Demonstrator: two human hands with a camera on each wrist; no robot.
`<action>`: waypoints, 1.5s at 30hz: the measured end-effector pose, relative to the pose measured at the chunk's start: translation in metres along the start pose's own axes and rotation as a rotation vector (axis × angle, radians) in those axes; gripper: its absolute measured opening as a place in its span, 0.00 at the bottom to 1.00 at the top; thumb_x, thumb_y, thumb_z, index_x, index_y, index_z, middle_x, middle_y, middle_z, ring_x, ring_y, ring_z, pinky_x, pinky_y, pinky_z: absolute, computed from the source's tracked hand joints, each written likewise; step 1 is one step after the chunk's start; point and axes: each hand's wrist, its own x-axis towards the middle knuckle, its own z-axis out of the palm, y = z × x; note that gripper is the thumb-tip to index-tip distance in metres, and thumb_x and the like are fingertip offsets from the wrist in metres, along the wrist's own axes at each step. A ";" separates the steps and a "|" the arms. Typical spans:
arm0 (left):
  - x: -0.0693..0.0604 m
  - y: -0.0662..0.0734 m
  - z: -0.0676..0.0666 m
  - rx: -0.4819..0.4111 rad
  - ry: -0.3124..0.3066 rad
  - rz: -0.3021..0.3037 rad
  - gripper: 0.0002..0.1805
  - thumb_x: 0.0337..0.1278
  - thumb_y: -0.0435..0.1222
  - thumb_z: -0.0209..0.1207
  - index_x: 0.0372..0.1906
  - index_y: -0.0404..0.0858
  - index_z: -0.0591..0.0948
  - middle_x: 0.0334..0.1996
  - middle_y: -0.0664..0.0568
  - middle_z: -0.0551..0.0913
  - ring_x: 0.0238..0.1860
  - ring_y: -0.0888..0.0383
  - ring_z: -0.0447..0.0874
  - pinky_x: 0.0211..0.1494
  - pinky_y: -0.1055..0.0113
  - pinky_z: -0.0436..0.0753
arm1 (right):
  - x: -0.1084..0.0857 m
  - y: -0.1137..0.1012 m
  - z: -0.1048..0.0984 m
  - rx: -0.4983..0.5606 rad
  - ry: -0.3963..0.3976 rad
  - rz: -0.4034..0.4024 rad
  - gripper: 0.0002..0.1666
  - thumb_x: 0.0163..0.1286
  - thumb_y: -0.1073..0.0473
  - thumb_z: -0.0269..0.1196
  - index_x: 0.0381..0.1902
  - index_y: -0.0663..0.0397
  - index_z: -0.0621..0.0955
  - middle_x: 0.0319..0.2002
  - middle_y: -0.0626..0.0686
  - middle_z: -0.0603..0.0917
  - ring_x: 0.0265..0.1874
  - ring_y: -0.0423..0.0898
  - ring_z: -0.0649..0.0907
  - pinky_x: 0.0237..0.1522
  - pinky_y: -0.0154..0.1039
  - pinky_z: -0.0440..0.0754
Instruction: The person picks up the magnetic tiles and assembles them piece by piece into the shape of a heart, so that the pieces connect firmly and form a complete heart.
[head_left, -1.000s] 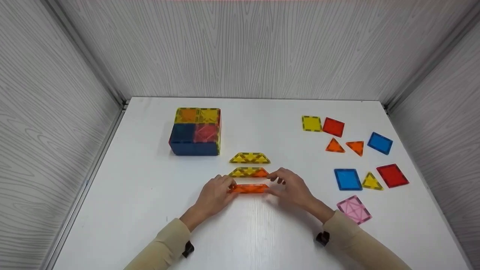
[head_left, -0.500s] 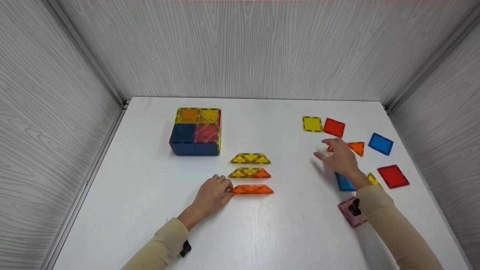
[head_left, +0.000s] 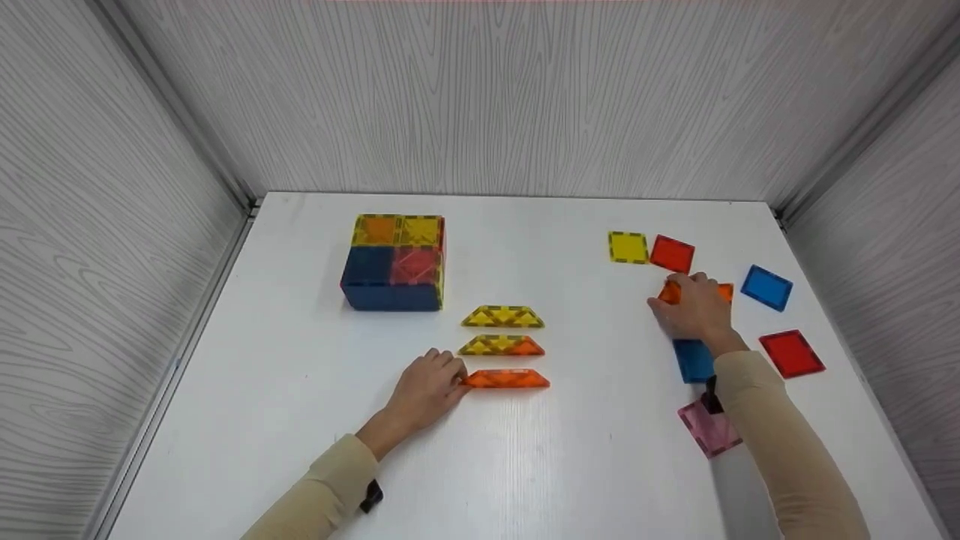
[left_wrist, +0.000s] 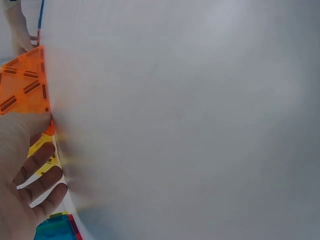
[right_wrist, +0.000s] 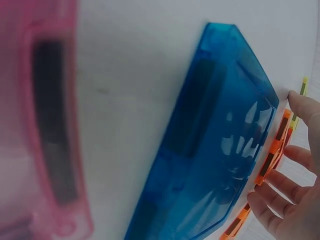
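My left hand (head_left: 424, 394) pinches the left end of a row of orange triangle magnetic tiles (head_left: 510, 379), standing on the table; in the left wrist view the thumb lies against the orange tile (left_wrist: 22, 82), the index finger mostly hidden. Behind stand a yellow-and-orange row (head_left: 491, 346) and a yellow row (head_left: 502, 318). My right hand (head_left: 696, 309) is over two flat orange triangle tiles, its fingers and thumb spread around the left one (head_left: 669, 292). In the right wrist view the fingers look relaxed near an orange tile (right_wrist: 275, 147); contact cannot be told.
A box of joined tiles (head_left: 394, 296) stands at the back left. Flat square tiles lie on the right: yellow (head_left: 628, 247), red (head_left: 673, 254), blue (head_left: 766, 288), red (head_left: 792, 354), blue (head_left: 694, 361) and pink (head_left: 705, 427). The right forearm partly covers the pink one.
My right hand has left the orange row, moved right and come down over the loose orange triangles. The left hand stays at the row's left end.
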 end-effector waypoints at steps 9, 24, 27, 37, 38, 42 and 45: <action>0.001 0.001 -0.002 -0.009 -0.031 -0.012 0.08 0.69 0.43 0.68 0.45 0.45 0.84 0.39 0.54 0.84 0.40 0.55 0.76 0.45 0.63 0.80 | -0.005 -0.003 0.000 0.042 -0.015 -0.009 0.42 0.76 0.34 0.61 0.75 0.53 0.71 0.65 0.70 0.69 0.59 0.66 0.72 0.58 0.65 0.82; 0.001 -0.001 -0.001 0.007 -0.009 0.008 0.07 0.69 0.42 0.68 0.44 0.44 0.83 0.38 0.53 0.84 0.39 0.54 0.78 0.44 0.62 0.81 | -0.074 -0.045 0.010 0.056 0.062 -0.246 0.36 0.72 0.42 0.69 0.71 0.51 0.79 0.60 0.64 0.77 0.55 0.60 0.78 0.58 0.59 0.84; 0.001 -0.001 -0.001 0.005 -0.006 0.009 0.07 0.69 0.42 0.68 0.43 0.44 0.83 0.37 0.53 0.84 0.39 0.54 0.78 0.44 0.62 0.81 | -0.090 -0.056 0.014 0.053 0.068 -0.302 0.36 0.70 0.41 0.71 0.71 0.51 0.79 0.60 0.63 0.79 0.54 0.58 0.79 0.57 0.57 0.86; 0.001 0.001 -0.002 -0.015 -0.038 -0.012 0.08 0.69 0.42 0.67 0.44 0.44 0.84 0.39 0.52 0.84 0.40 0.54 0.77 0.45 0.61 0.80 | -0.147 -0.095 0.052 0.004 -0.029 -0.567 0.31 0.65 0.40 0.75 0.64 0.43 0.85 0.56 0.52 0.83 0.50 0.45 0.81 0.48 0.41 0.88; 0.001 0.001 -0.002 -0.016 -0.036 -0.011 0.08 0.69 0.42 0.67 0.44 0.44 0.84 0.38 0.52 0.84 0.40 0.54 0.77 0.45 0.61 0.80 | -0.151 -0.098 0.056 -0.005 -0.056 -0.609 0.30 0.66 0.39 0.74 0.63 0.41 0.86 0.55 0.51 0.83 0.49 0.44 0.81 0.48 0.39 0.88; 0.001 0.001 -0.002 -0.014 -0.039 -0.015 0.08 0.69 0.42 0.68 0.45 0.44 0.84 0.38 0.53 0.84 0.40 0.54 0.77 0.45 0.62 0.80 | -0.165 -0.115 0.073 -0.026 -0.137 -0.792 0.28 0.68 0.36 0.72 0.61 0.36 0.86 0.55 0.48 0.84 0.46 0.41 0.80 0.48 0.35 0.86; 0.002 0.001 -0.002 -0.007 -0.034 -0.012 0.08 0.69 0.42 0.68 0.44 0.44 0.84 0.38 0.53 0.84 0.40 0.55 0.77 0.44 0.62 0.79 | -0.170 -0.128 0.083 -0.048 -0.148 -0.909 0.28 0.69 0.36 0.71 0.63 0.37 0.85 0.55 0.49 0.84 0.46 0.41 0.80 0.48 0.33 0.84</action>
